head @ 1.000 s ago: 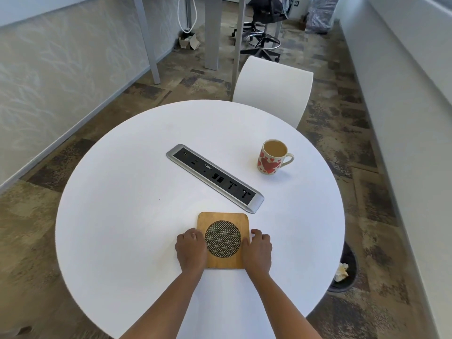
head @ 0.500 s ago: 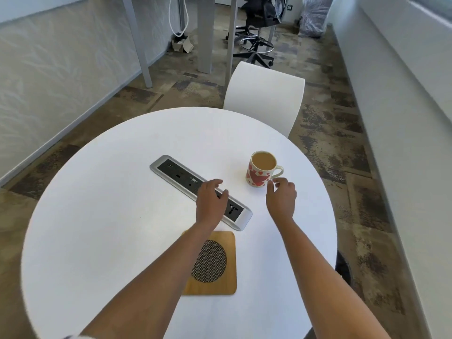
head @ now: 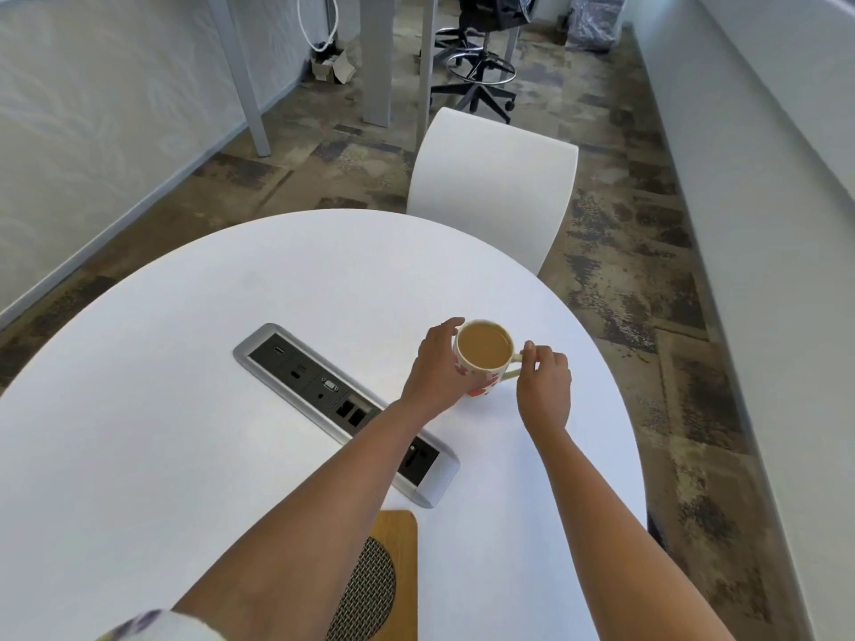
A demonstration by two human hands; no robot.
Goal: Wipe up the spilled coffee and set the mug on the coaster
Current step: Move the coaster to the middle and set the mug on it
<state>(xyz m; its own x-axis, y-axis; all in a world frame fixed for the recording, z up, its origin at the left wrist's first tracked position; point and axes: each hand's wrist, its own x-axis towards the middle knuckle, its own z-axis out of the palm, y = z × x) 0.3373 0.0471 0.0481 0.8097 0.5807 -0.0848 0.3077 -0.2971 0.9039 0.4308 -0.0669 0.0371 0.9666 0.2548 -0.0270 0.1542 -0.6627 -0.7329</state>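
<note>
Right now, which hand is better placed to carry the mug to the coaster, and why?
Probably the right hand: it pinches the handle of the mug, while the left forearm partly covers the coaster.

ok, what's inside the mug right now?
Milky brown coffee, nearly to the rim of the mug. Its surface hides the inside bottom and anything sunk there.

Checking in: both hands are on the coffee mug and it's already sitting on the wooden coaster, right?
Not quite. In the head view the left hand and right hand do hold the mug, but it is not on the coaster: it is over bare table beyond the socket strip, while the coaster lies on the strip's near side, under the left forearm.
</note>
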